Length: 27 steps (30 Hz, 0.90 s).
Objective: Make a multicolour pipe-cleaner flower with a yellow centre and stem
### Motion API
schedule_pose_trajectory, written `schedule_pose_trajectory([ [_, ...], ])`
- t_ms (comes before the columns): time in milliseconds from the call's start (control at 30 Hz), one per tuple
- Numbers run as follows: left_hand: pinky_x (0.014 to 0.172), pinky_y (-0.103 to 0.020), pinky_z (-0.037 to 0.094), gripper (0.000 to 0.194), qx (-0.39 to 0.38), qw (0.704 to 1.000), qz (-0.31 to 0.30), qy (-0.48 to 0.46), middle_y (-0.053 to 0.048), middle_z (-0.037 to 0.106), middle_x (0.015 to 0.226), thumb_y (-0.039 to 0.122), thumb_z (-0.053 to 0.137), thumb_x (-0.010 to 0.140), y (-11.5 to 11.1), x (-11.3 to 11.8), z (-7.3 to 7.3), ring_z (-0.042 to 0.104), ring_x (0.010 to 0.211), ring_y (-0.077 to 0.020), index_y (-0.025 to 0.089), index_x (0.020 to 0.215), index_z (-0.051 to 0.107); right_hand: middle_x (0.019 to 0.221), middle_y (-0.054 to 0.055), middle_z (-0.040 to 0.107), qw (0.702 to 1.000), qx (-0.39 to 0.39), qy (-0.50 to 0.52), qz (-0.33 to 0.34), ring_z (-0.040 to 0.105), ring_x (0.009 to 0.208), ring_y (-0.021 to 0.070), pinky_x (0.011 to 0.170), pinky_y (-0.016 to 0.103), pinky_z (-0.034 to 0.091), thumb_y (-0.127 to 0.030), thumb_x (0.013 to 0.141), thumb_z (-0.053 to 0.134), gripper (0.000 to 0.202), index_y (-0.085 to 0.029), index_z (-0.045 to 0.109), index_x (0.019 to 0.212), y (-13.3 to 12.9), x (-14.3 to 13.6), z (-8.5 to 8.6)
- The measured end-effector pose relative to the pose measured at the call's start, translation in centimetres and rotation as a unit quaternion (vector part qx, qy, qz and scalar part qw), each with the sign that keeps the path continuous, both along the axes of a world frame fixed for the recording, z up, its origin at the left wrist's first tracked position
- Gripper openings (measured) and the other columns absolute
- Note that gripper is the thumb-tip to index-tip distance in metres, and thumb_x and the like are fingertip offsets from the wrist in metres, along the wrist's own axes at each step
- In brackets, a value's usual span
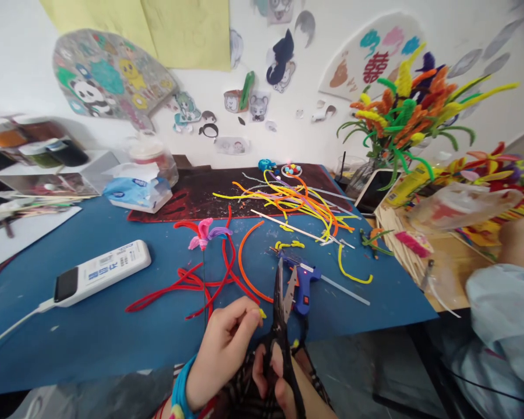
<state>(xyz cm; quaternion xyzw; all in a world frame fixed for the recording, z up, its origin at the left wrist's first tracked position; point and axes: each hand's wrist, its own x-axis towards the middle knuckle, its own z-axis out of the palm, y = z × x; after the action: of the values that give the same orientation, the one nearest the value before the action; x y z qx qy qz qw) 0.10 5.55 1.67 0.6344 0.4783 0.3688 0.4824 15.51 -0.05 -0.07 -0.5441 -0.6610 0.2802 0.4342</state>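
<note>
I have the left hand (225,342) pinched narrow on a little yellow bit (262,313). The right hand (283,391) holds black scissors (279,320) just beside it, their blades spread apart and pointing forward. I see the blue glue gun (304,285) just past the right hand. Red fuzzy sticks (194,282) lie on the blue table (113,331) past the left hand, near a pink and purple flower (204,234). A messy pile of yellow and orange fuzzy sticks (293,202) is farther off, past both hands.
</note>
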Motion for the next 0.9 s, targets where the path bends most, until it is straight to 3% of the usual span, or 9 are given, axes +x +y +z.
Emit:
schedule_pose_trajectory([
  [100, 0.049, -0.022, 0.031, 0.03, 0.0, 0.999, 0.038, -0.014, 0.002, 0.049, 0.06, 0.036, 0.047, 0.09, 0.1, -0.3, 0.0, 0.037, 0.052, -0.0099, 0.015, 0.073, 0.061, 0.105, 0.006, 0.064, 0.99, -0.09, 0.034, 0.102, 0.064, 0.086, 0.016, 0.074, 0.032, 0.055, -0.036, 0.094, 0.055, 0.028, -0.015, 0.06, 0.112, 0.4, 0.3, -0.2],
  [200, 0.047, -0.023, 0.028, 0.031, -0.008, 0.996, 0.081, -0.04, 0.005, 0.04, 0.053, 0.038, 0.05, 0.088, 0.0, -0.9, -0.3, 0.033, 0.049, -0.0097, 0.015, 0.071, 0.062, 0.079, 0.001, 0.065, 0.972, -0.154, 0.06, 0.166, 0.06, 0.065, 0.0108, 0.06, 0.023, 0.052, -0.037, 0.097, 0.045, 0.028, -0.015, 0.06, 0.105, 1.3, 0.6, 0.0],
  [367, 0.045, -0.023, 0.021, 0.038, -0.057, 0.986, 0.106, -0.115, 0.008, 0.029, 0.053, 0.049, 0.047, 0.09, -0.3, -1.6, -0.9, 0.025, 0.047, -0.0085, 0.017, 0.07, 0.053, 0.083, 0.001, 0.067, 0.947, -0.283, 0.049, 0.141, 0.061, 0.069, 0.0122, 0.061, 0.021, 0.047, -0.031, 0.083, 0.063, 0.021, -0.019, 0.059, 0.1, 3.7, 1.5, 1.6],
  [467, 0.045, -0.023, 0.02, 0.039, -0.063, 0.985, 0.102, -0.12, 0.009, 0.026, 0.053, 0.051, 0.047, 0.09, -0.4, -1.6, -0.9, 0.023, 0.047, -0.0083, 0.018, 0.071, 0.05, 0.086, 0.001, 0.069, 0.961, -0.25, 0.008, 0.119, 0.063, 0.066, 0.0134, 0.061, 0.023, 0.047, -0.03, 0.078, 0.068, 0.024, -0.02, 0.059, 0.099, 5.1, 1.3, 2.4],
  [600, 0.045, -0.022, 0.02, 0.038, -0.046, 0.99, 0.095, -0.096, 0.008, 0.028, 0.055, 0.049, 0.044, 0.091, -0.3, -1.7, -1.0, 0.024, 0.048, -0.0084, 0.018, 0.071, 0.048, 0.098, 0.01, 0.071, 0.976, -0.196, -0.056, 0.082, 0.067, 0.093, 0.0243, 0.08, 0.033, 0.051, -0.034, 0.087, 0.058, 0.03, -0.017, 0.06, 0.111, 6.3, 0.6, 2.6],
  [667, 0.046, -0.023, 0.022, 0.036, -0.023, 0.992, 0.103, -0.063, 0.007, 0.032, 0.057, 0.046, 0.043, 0.093, -0.1, -1.8, -1.1, 0.027, 0.05, -0.009, 0.018, 0.071, 0.049, 0.115, 0.018, 0.066, 0.973, -0.201, -0.084, 0.08, 0.066, 0.102, 0.0283, 0.087, 0.039, 0.05, -0.036, 0.09, 0.054, 0.047, -0.01, 0.053, 0.129, 6.4, 0.4, 2.4],
  [733, 0.048, -0.022, 0.025, 0.033, -0.002, 0.994, 0.11, -0.02, 0.005, 0.037, 0.059, 0.042, 0.043, 0.093, 0.3, -1.8, -1.0, 0.031, 0.052, -0.0096, 0.018, 0.072, 0.051, 0.138, 0.022, 0.051, 0.965, -0.223, -0.061, 0.121, 0.067, 0.102, 0.0263, 0.091, 0.04, 0.052, -0.037, 0.09, 0.053, 0.063, -0.009, 0.037, 0.144, 6.3, 0.4, 2.3],
  [800, 0.05, -0.022, 0.028, 0.032, 0.0, 0.995, 0.099, 0.009, 0.004, 0.041, 0.061, 0.041, 0.043, 0.093, 0.6, -1.6, -0.9, 0.034, 0.053, -0.0102, 0.018, 0.072, 0.051, 0.15, 0.018, 0.038, 0.961, -0.223, -0.011, 0.163, 0.068, 0.102, 0.0215, 0.092, 0.036, 0.054, -0.033, 0.091, 0.051, 0.066, -0.016, 0.027, 0.15, 6.0, 0.4, 2.3],
  [900, 0.051, -0.023, 0.03, 0.032, -0.008, 0.998, 0.065, 0.02, 0.004, 0.044, 0.06, 0.04, 0.043, 0.093, 1.1, -1.2, -0.7, 0.036, 0.054, -0.011, 0.018, 0.071, 0.051, 0.142, 0.01, 0.05, 0.98, -0.134, 0.034, 0.142, 0.063, 0.112, 0.0192, 0.085, 0.029, 0.058, -0.026, 0.092, 0.048, 0.049, -0.02, 0.044, 0.14, 5.7, 0.3, 2.3],
])
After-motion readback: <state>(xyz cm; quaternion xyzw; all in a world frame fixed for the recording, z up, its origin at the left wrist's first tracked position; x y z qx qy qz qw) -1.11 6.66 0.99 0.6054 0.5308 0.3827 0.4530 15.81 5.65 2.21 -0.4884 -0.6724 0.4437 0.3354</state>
